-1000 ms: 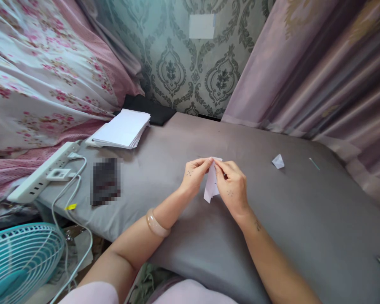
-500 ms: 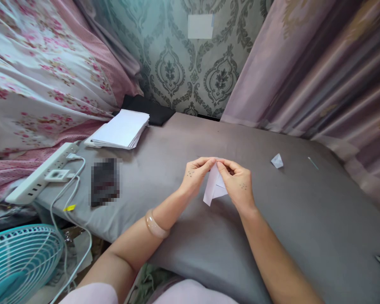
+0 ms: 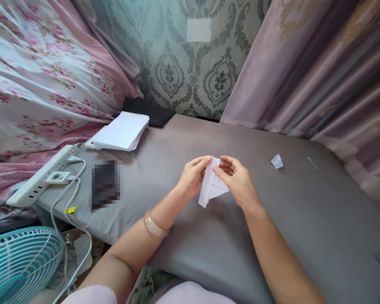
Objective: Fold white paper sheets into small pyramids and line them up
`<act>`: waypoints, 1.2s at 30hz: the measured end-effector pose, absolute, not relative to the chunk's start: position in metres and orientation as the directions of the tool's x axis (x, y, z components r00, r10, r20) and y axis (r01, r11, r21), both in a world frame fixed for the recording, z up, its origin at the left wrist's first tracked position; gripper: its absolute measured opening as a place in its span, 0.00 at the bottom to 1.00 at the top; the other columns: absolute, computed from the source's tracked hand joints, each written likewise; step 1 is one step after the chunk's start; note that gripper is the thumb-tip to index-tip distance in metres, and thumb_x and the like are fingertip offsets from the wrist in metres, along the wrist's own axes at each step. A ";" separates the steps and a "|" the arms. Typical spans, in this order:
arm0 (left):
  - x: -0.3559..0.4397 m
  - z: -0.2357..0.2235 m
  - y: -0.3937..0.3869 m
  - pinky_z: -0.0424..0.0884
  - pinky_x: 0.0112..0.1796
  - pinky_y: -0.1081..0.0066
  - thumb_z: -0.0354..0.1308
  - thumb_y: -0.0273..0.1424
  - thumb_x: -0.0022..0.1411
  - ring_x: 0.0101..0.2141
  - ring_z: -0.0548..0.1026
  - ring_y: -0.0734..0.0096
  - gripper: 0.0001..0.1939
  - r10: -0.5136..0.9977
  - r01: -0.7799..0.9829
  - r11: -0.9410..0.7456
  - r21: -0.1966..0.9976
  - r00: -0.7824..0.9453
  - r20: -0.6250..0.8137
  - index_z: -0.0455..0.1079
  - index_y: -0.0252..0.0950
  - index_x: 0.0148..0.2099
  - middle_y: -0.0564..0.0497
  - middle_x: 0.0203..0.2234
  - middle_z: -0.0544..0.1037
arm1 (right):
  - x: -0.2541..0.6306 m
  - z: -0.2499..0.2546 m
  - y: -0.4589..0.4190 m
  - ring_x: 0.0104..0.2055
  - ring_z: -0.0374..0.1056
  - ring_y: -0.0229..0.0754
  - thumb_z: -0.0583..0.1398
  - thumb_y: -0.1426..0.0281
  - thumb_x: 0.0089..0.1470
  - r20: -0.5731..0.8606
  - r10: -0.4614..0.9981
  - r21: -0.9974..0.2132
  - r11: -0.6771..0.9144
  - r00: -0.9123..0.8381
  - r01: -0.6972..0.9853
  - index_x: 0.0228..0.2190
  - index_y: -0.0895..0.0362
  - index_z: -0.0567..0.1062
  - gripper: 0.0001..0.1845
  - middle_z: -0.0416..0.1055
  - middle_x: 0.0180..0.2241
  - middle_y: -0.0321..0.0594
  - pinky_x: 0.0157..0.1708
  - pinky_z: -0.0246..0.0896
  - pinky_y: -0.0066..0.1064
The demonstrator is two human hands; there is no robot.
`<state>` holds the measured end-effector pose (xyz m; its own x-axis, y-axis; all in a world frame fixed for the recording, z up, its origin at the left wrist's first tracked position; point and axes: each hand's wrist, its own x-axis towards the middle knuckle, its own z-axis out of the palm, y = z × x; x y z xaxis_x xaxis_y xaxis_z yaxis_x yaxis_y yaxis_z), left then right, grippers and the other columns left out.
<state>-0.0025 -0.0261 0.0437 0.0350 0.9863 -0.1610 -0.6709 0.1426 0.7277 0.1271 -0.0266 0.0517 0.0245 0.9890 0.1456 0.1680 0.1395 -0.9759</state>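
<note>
A folded piece of white paper (image 3: 206, 188) is held up between both hands over the grey-covered table (image 3: 177, 253). It shows a long narrow folded strip on the left and a wider, pointed part on the right. My left hand (image 3: 191, 175) pinches its upper left edge between thumb and fingers. With the thumb in front and the fingers behind, my right hand (image 3: 237, 177) is closed on the paper's right side. A small folded paper shape (image 3: 276, 161) lies on the table to the right of the hands.
A stack of white paper (image 3: 122, 131) lies at the back left near a black item (image 3: 152, 112). A power strip (image 3: 44, 175) with white cables runs along the left edge, above a teal fan (image 3: 22, 261). A blurred dark object (image 3: 105, 184) lies left. A thin stick (image 3: 313, 163) lies far right.
My right hand has shifted slightly right, its thumb lower on the paper and its fingers more apart from my left hand. The paper's top edge and narrow strip now show more.
</note>
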 end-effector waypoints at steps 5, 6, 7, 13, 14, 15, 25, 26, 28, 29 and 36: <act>0.001 0.040 -0.029 0.67 0.33 0.70 0.70 0.36 0.47 0.28 0.73 0.74 0.13 0.985 -0.651 0.165 0.741 0.072 -0.157 0.77 0.34 0.33 0.50 0.28 0.79 | 0.126 0.055 -0.028 0.39 0.74 0.44 0.70 0.61 0.39 0.003 0.995 -0.999 -0.001 -0.095 -0.039 0.38 0.57 0.75 0.23 0.78 0.36 0.44 0.42 0.70 0.39; 0.001 0.039 -0.029 0.67 0.33 0.70 0.70 0.36 0.47 0.27 0.73 0.74 0.13 0.985 -0.650 0.168 0.741 0.079 -0.154 0.77 0.34 0.33 0.50 0.28 0.79 | 0.126 0.055 -0.028 0.39 0.74 0.44 0.70 0.62 0.38 -0.001 0.997 -0.999 -0.005 -0.077 -0.051 0.37 0.58 0.75 0.23 0.78 0.36 0.44 0.42 0.69 0.39; 0.001 0.039 -0.028 0.67 0.34 0.70 0.71 0.36 0.46 0.27 0.73 0.74 0.13 0.985 -0.647 0.167 0.744 0.084 -0.148 0.77 0.34 0.33 0.50 0.28 0.79 | 0.126 0.055 -0.028 0.38 0.74 0.43 0.70 0.62 0.37 0.003 0.998 -0.998 0.000 -0.058 -0.058 0.37 0.58 0.75 0.24 0.78 0.36 0.44 0.42 0.69 0.38; -0.001 0.038 -0.027 0.66 0.33 0.70 0.71 0.34 0.44 0.27 0.73 0.74 0.12 0.987 -0.610 0.151 0.778 0.055 -0.148 0.75 0.32 0.30 0.50 0.26 0.78 | 0.126 0.052 -0.028 0.35 0.73 0.42 0.69 0.60 0.41 0.079 0.997 -0.996 0.080 -0.023 0.040 0.38 0.58 0.76 0.22 0.78 0.35 0.43 0.37 0.69 0.36; -0.002 0.038 -0.027 0.66 0.33 0.70 0.71 0.34 0.44 0.27 0.73 0.74 0.12 0.987 -0.608 0.150 0.780 0.047 -0.153 0.76 0.32 0.30 0.49 0.26 0.78 | 0.126 0.051 -0.028 0.35 0.73 0.41 0.68 0.60 0.43 0.092 0.995 -0.994 0.093 -0.028 0.058 0.38 0.57 0.76 0.21 0.78 0.35 0.43 0.36 0.69 0.35; -0.002 0.038 -0.027 0.66 0.33 0.70 0.71 0.33 0.44 0.27 0.73 0.74 0.12 0.987 -0.607 0.149 0.781 0.042 -0.156 0.76 0.32 0.30 0.49 0.25 0.78 | 0.125 0.051 -0.028 0.34 0.73 0.41 0.67 0.60 0.44 0.100 0.994 -0.992 0.102 -0.033 0.069 0.39 0.57 0.77 0.20 0.78 0.34 0.43 0.35 0.69 0.34; -0.005 0.037 -0.026 0.66 0.33 0.71 0.69 0.32 0.45 0.27 0.72 0.74 0.10 0.984 -0.575 0.156 0.803 0.023 -0.174 0.75 0.31 0.29 0.49 0.24 0.76 | 0.124 0.047 -0.028 0.33 0.72 0.41 0.66 0.62 0.45 0.115 0.993 -0.988 0.117 -0.027 0.100 0.41 0.55 0.79 0.19 0.78 0.33 0.41 0.34 0.69 0.34; -0.005 0.037 -0.025 0.66 0.33 0.71 0.69 0.32 0.45 0.27 0.72 0.74 0.10 0.984 -0.574 0.155 0.804 0.021 -0.175 0.75 0.31 0.29 0.49 0.24 0.76 | 0.124 0.047 -0.028 0.33 0.72 0.41 0.66 0.62 0.46 0.126 0.992 -0.986 0.128 -0.030 0.106 0.41 0.55 0.79 0.19 0.78 0.34 0.41 0.34 0.69 0.34; -0.005 0.036 -0.025 0.65 0.33 0.71 0.68 0.32 0.45 0.27 0.72 0.75 0.10 0.985 -0.571 0.152 0.807 0.020 -0.172 0.75 0.30 0.29 0.49 0.23 0.76 | 0.124 0.046 -0.029 0.33 0.71 0.40 0.65 0.62 0.47 0.159 0.987 -0.977 0.163 -0.036 0.136 0.41 0.55 0.79 0.18 0.77 0.34 0.41 0.33 0.68 0.34; -0.005 0.036 -0.025 0.66 0.33 0.71 0.68 0.32 0.45 0.27 0.72 0.75 0.10 0.986 -0.570 0.149 0.808 0.020 -0.168 0.75 0.30 0.29 0.49 0.23 0.76 | 0.124 0.047 -0.029 0.32 0.70 0.39 0.64 0.62 0.48 0.182 0.983 -0.969 0.186 -0.039 0.161 0.41 0.55 0.80 0.17 0.76 0.34 0.40 0.33 0.68 0.33; -0.005 0.037 -0.025 0.65 0.33 0.71 0.68 0.31 0.45 0.25 0.71 0.76 0.09 0.989 -0.571 0.117 0.812 -0.010 -0.149 0.73 0.31 0.26 0.51 0.22 0.74 | 0.122 0.049 -0.033 0.33 0.69 0.38 0.60 0.65 0.55 0.364 0.926 -0.859 0.374 -0.094 0.349 0.42 0.54 0.79 0.15 0.72 0.34 0.40 0.33 0.67 0.31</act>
<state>-0.0054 -0.0248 0.0371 -0.0096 0.9888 -0.1489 -0.5714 0.1167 0.8123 0.1224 -0.0331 0.0487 -0.0943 0.9265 0.3644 0.3491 0.3736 -0.8594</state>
